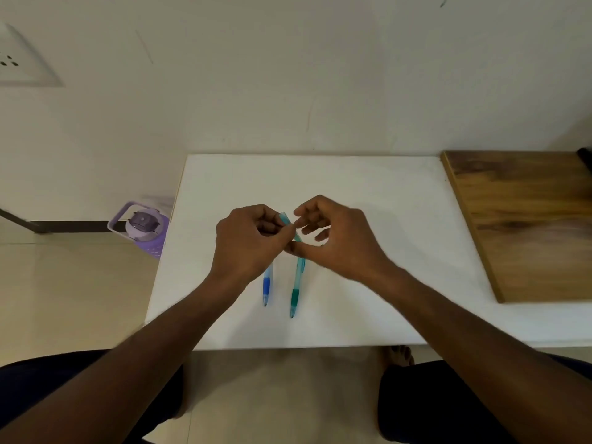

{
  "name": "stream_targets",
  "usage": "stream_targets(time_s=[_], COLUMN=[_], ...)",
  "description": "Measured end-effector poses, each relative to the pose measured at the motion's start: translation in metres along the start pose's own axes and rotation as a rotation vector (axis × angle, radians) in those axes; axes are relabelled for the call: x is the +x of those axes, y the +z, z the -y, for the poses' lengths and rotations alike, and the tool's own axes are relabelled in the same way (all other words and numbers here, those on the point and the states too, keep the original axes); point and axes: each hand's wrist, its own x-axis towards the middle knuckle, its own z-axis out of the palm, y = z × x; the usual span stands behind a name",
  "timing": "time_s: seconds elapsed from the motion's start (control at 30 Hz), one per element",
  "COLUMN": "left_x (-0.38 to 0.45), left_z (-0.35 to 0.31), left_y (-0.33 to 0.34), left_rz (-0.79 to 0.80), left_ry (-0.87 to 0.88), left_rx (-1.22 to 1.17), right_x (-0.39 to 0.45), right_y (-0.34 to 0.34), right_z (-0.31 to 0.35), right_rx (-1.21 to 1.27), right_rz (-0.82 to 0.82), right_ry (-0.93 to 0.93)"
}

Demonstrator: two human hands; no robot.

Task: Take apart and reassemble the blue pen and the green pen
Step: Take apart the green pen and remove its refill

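The blue pen [266, 288] lies on the white table [368, 193], tip towards me, with its upper half hidden under my left hand [246, 241]. Just to its right is the green pen [296, 288], also tip towards me. Its lower barrel with the dark green grip shows below my right hand [336, 235]. A pale teal upper piece [288, 223] sticks up at a different angle between the two hands. The fingertips of both hands pinch it above the table. I cannot tell whether the two green parts are still joined.
A wooden board [525, 219] lies on the table's right side. A purple water bottle [144, 227] stands on the floor to the left of the table. My knees and a bare foot [397, 355] are below the front edge.
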Motion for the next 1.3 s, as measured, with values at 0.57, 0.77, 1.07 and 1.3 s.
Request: stream_targets(time_s=[0.57,0.77,1.07,1.3], left_x=[-0.001,-0.006,-0.009,-0.008], left_z=[-0.001,-0.005,-0.001,-0.002], left_y=[0.003,0.012,0.021,0.019], left_rz=[0.423,0.542,0.574,0.561], left_ry=[-0.372,-0.232,-0.191,-0.183], left_rx=[-1.692,-1.797,-1.756,-1.806], right_x=[-0.016,-0.023,-0.026,-0.024], right_y=[-0.003,-0.008,-0.014,-0.017], right_z=[0.022,0.027,0.028,0.024], right_rx=[0.027,-0.132,-0.137,-0.182], right_rz=[-0.122,-0.083,-0.070,-0.077], right_ry=[-0.229,-0.372,-0.397,-0.389])
